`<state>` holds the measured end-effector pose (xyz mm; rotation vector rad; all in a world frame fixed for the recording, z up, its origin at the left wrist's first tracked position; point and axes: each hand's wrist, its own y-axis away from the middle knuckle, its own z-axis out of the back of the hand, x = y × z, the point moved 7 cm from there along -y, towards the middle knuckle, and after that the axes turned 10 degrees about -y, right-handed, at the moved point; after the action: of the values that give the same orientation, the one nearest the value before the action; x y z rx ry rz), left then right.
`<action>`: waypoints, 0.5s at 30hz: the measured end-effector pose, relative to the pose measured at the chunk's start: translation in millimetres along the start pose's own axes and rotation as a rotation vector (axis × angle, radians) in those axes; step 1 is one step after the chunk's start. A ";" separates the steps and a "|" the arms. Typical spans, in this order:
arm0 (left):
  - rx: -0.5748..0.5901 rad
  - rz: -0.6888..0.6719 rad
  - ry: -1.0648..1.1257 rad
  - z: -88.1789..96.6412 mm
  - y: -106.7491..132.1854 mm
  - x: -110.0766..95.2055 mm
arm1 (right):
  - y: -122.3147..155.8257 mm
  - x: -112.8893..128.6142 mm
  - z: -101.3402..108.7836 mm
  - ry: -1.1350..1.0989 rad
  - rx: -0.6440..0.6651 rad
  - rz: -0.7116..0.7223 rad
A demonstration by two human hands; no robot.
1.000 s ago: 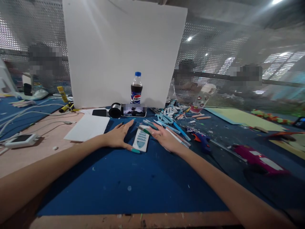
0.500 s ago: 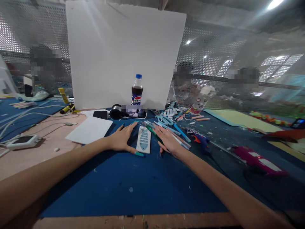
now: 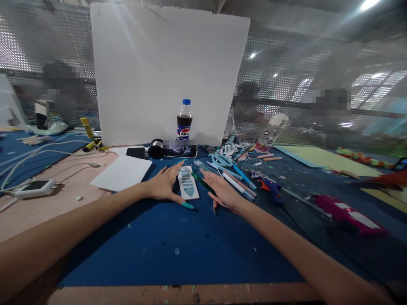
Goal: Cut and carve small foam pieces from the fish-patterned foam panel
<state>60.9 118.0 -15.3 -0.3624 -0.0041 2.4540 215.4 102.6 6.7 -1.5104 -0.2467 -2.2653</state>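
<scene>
A small white card (image 3: pixel 193 192) with a light-blue fish-like shape and rows of cut-out-looking bands lies tilted on the blue mat (image 3: pixel 152 250). My left hand (image 3: pixel 163 184) rests flat at its left side, fingers stretched past the top corner and the thumb near the lower edge; the nails are long and teal. A slim green craft knife (image 3: pixel 203 183) is in the closed fingers of my right hand (image 3: pixel 224 190), its tip pointing to the upper right part of the card. Whether the tip touches the card I cannot tell. Several pens (image 3: pixel 237 183) lie under and beside my right hand.
Behind the card are a phone (image 3: pixel 181 151), a dark spool (image 3: pixel 155 149) and a cola bottle (image 3: pixel 184 123). White sheets (image 3: pixel 122 173) lie left. Blue-handled scissors (image 3: pixel 221 160), paper scraps (image 3: pixel 233 148), a glue gun (image 3: pixel 271 190) and a magenta device (image 3: pixel 348 214) are right.
The card has turned, its top edge swinging left and its lower end now tilted right. My right hand with the craft knife has moved slightly down; the whole view shifted slightly.
</scene>
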 end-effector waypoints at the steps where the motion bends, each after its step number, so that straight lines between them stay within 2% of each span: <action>1: -0.008 0.001 0.005 0.3 0.1 0.2 | 0.6 -1.3 -0.3 -0.030 0.000 -0.030; 4: -0.029 0.004 0.028 2.1 0.7 0.3 | 3.2 -5.6 -1.3 -0.132 0.002 -0.146; 11: -0.019 0.013 0.051 2.1 2.2 2.3 | 7.7 -4.0 -7.2 -0.229 0.076 -0.234; 15: -0.013 0.008 0.029 -1.3 1.2 5.7 | 3.3 -10.6 5.1 -0.184 -0.037 -0.175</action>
<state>56.3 120.4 -18.1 -0.4041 -0.0071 2.4576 224.7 104.0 -1.1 -1.7823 -0.4065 -2.2730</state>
